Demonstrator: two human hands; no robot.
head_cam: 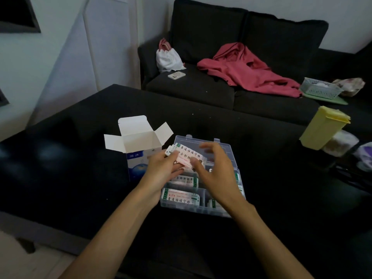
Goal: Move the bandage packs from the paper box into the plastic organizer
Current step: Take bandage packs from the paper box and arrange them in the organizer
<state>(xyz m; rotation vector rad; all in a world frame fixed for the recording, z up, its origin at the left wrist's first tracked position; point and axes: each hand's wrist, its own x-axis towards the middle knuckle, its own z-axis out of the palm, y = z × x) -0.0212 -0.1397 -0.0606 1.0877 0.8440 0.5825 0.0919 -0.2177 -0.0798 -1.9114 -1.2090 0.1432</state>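
A white and blue paper box stands on the black table with its top flaps open. Right beside it lies a clear plastic organizer, lid open, with bandage packs in its near compartments. My left hand holds a fanned stack of white bandage packs over the organizer's left side. My right hand hovers over the organizer with fingers spread, its thumb touching the stack's right edge.
A yellow plastic container stands at the table's right edge. A dark sofa behind the table holds a red garment, a white bag, a phone and a mesh basket.
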